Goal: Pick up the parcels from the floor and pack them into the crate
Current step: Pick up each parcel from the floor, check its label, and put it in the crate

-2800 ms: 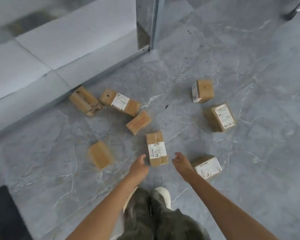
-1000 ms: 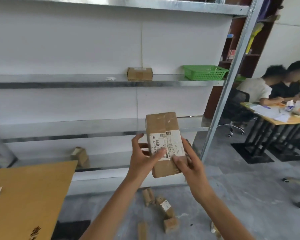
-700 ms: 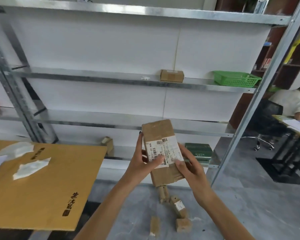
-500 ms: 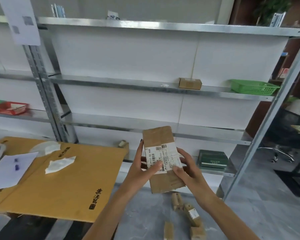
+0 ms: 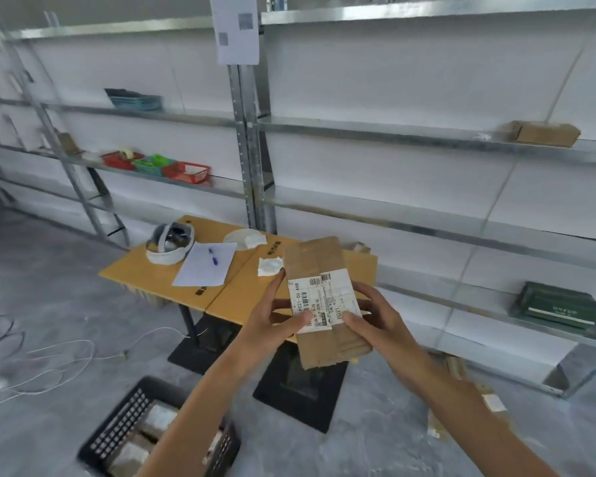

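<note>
Parcel, brown cardboard with a white label, stands nearly upright in mid-air at the centre of the view, gripped from both sides: the left hand curls round its 9 o'clock edge, the right hand round its 3 o'clock edge. A black crate sits on the floor at 7 o'clock from it, with wrapped packets inside. A yellow table stands at 10 o'clock

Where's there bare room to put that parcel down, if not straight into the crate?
Bare: the shelf stretch right of the upright post, and the table corner in front of the headset. Crowded: the crate, with parcels in it, and the table around the paper.
</note>
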Action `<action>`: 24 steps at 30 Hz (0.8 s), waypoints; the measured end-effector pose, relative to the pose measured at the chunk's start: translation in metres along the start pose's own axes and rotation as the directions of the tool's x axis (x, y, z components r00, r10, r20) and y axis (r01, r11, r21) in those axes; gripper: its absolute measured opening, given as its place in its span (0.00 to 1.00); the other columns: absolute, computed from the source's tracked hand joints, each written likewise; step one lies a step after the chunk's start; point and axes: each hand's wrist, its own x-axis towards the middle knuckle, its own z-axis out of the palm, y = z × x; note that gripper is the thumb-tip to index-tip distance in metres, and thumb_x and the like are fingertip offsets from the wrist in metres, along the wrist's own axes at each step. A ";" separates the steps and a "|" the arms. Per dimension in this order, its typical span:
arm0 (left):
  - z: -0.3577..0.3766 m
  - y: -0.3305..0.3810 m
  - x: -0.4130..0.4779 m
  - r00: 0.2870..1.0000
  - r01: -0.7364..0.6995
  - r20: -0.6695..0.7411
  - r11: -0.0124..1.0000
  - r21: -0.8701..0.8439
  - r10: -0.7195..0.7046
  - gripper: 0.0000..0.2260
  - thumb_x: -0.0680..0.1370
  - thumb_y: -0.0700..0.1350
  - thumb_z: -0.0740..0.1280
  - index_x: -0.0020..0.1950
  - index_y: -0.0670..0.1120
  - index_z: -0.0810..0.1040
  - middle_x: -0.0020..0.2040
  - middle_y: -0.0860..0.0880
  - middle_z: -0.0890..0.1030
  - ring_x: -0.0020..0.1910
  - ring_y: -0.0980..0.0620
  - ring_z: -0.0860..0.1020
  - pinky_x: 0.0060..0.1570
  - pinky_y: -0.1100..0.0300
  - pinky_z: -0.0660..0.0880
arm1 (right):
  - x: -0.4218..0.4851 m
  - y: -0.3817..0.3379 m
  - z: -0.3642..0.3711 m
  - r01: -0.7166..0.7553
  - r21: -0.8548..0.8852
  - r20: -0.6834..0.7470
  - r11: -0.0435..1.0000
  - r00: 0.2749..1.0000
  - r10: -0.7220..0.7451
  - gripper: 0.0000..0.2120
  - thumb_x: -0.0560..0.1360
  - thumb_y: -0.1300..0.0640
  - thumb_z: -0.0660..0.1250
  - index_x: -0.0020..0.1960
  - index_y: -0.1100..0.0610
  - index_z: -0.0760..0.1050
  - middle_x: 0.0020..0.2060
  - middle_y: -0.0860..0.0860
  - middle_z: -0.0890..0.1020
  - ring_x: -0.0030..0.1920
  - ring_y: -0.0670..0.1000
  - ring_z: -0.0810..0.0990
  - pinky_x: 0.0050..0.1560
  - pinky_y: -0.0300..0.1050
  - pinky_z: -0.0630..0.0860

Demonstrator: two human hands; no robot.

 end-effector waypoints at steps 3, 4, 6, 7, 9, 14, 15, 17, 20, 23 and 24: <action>-0.042 -0.015 -0.014 0.999 0.025 -0.023 1.000 0.010 -0.025 0.38 0.69 0.53 0.73 0.73 0.60 0.56 0.55 0.52 0.80 0.57 0.52 0.79 0.52 0.50 0.80 | 0.006 0.004 0.046 -0.042 0.002 0.022 0.999 0.999 0.042 0.32 0.64 0.42 0.70 0.67 0.41 0.66 0.55 0.45 0.79 0.53 0.46 0.80 0.47 0.41 0.80; -0.051 -0.018 -0.016 0.999 0.040 -0.030 0.999 0.005 -0.040 0.37 0.69 0.53 0.73 0.73 0.59 0.56 0.55 0.52 0.80 0.57 0.51 0.79 0.51 0.50 0.80 | 0.009 0.006 0.056 -0.055 -0.006 0.021 0.998 0.998 0.055 0.30 0.65 0.42 0.70 0.66 0.39 0.66 0.55 0.43 0.79 0.53 0.46 0.80 0.48 0.42 0.80; -0.071 -0.025 -0.018 0.997 0.063 -0.041 0.998 -0.004 -0.063 0.36 0.66 0.56 0.74 0.68 0.64 0.58 0.55 0.51 0.80 0.56 0.51 0.79 0.49 0.51 0.80 | 0.019 0.010 0.077 -0.079 -0.031 0.029 0.996 0.996 0.080 0.26 0.68 0.43 0.71 0.63 0.37 0.66 0.54 0.42 0.79 0.53 0.45 0.80 0.48 0.41 0.80; -0.079 -0.029 -0.016 0.996 0.068 -0.049 0.998 -0.002 -0.068 0.36 0.64 0.59 0.75 0.66 0.67 0.58 0.55 0.51 0.80 0.55 0.51 0.80 0.48 0.52 0.81 | 0.025 0.012 0.085 -0.085 -0.042 0.035 0.996 0.996 0.086 0.26 0.69 0.44 0.70 0.64 0.37 0.66 0.54 0.42 0.79 0.52 0.45 0.79 0.48 0.41 0.80; -0.093 -0.036 -0.009 0.993 0.087 -0.078 0.996 -0.020 -0.089 0.34 0.67 0.56 0.73 0.65 0.67 0.55 0.54 0.53 0.80 0.53 0.53 0.80 0.46 0.57 0.81 | 0.041 0.016 0.098 -0.095 -0.048 0.044 0.994 0.994 0.097 0.27 0.70 0.45 0.70 0.66 0.40 0.64 0.54 0.43 0.78 0.53 0.45 0.79 0.48 0.42 0.81; -0.124 -0.055 0.029 0.979 0.153 -0.121 0.984 -0.091 -0.164 0.33 0.74 0.44 0.69 0.65 0.68 0.53 0.55 0.50 0.78 0.51 0.54 0.80 0.43 0.62 0.81 | 0.095 0.028 0.121 -0.123 -0.014 0.041 0.992 0.991 0.124 0.28 0.69 0.44 0.70 0.67 0.42 0.64 0.54 0.45 0.79 0.53 0.47 0.80 0.50 0.44 0.81; -0.131 -0.057 0.037 0.975 0.172 -0.128 0.980 -0.102 -0.184 0.34 0.73 0.44 0.70 0.68 0.66 0.52 0.55 0.49 0.78 0.51 0.54 0.80 0.44 0.61 0.81 | 0.106 0.031 0.126 -0.138 -0.001 0.043 0.990 0.989 0.138 0.30 0.68 0.43 0.70 0.67 0.43 0.65 0.54 0.46 0.79 0.53 0.48 0.80 0.52 0.46 0.81; -0.145 -0.063 0.053 0.969 0.194 -0.136 0.975 -0.111 -0.208 0.37 0.73 0.45 0.70 0.72 0.62 0.50 0.55 0.48 0.77 0.52 0.53 0.80 0.47 0.57 0.81 | 0.126 0.036 0.135 -0.177 0.029 0.043 0.984 0.984 0.175 0.35 0.65 0.41 0.70 0.69 0.46 0.64 0.54 0.50 0.80 0.54 0.50 0.80 0.54 0.50 0.80; -0.169 -0.066 0.071 0.967 0.191 -0.148 0.973 -0.126 -0.209 0.40 0.73 0.44 0.71 0.75 0.59 0.49 0.54 0.49 0.77 0.55 0.51 0.79 0.51 0.52 0.80 | 0.155 0.039 0.154 -0.237 0.112 0.027 0.965 0.972 0.235 0.36 0.66 0.44 0.70 0.70 0.50 0.62 0.53 0.53 0.81 0.53 0.51 0.81 0.56 0.51 0.79; -0.195 -0.074 0.080 0.967 0.172 -0.160 0.973 -0.156 -0.196 0.38 0.74 0.42 0.69 0.74 0.61 0.50 0.53 0.49 0.76 0.56 0.49 0.78 0.52 0.51 0.79 | 0.176 0.037 0.174 -0.291 0.152 0.049 0.945 0.957 0.287 0.30 0.70 0.47 0.69 0.69 0.50 0.63 0.52 0.52 0.81 0.52 0.48 0.80 0.57 0.49 0.78; -0.205 -0.078 0.082 0.968 0.160 -0.167 0.972 -0.174 -0.189 0.38 0.74 0.41 0.69 0.74 0.61 0.50 0.55 0.48 0.77 0.57 0.48 0.78 0.51 0.51 0.79 | 0.180 0.037 0.183 -0.314 0.168 0.082 0.934 0.949 0.304 0.30 0.70 0.47 0.68 0.69 0.50 0.63 0.52 0.51 0.81 0.53 0.47 0.80 0.56 0.49 0.78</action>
